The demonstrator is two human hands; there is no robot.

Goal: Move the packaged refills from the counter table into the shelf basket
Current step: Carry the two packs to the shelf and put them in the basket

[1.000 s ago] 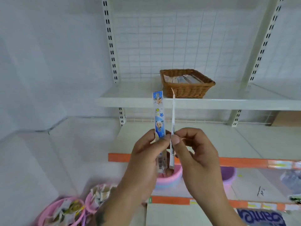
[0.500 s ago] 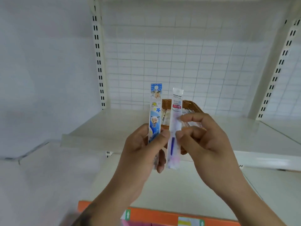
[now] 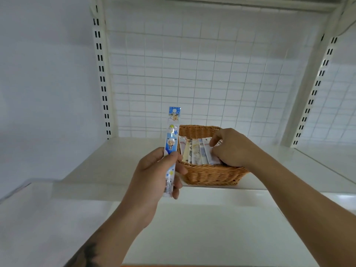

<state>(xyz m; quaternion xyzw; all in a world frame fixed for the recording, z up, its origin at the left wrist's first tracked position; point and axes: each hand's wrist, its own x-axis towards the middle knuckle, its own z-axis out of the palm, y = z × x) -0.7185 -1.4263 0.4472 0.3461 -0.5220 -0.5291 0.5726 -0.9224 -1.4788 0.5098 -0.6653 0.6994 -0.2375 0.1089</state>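
Note:
A woven brown basket [image 3: 210, 175] stands on the white shelf [image 3: 119, 157] at centre. Several packaged refills [image 3: 194, 153] lie side by side inside it. My left hand [image 3: 156, 170] grips a long blue cartoon-printed refill pack [image 3: 172, 139] upright, just left of the basket's front corner. My right hand [image 3: 229, 149] reaches into the right part of the basket and its fingers hold the white refill pack [image 3: 209, 153] against the other packs there.
A white wire grid panel [image 3: 202, 78] backs the shelf, between slotted uprights [image 3: 101, 70]. A lower white shelf board [image 3: 192, 228] lies under my forearms. A plain wall runs along the left.
The view has risen and closed in on the basket. My right hand carried the white pack from beside the blue one down into the basket. My left hand still holds the blue pack upright.

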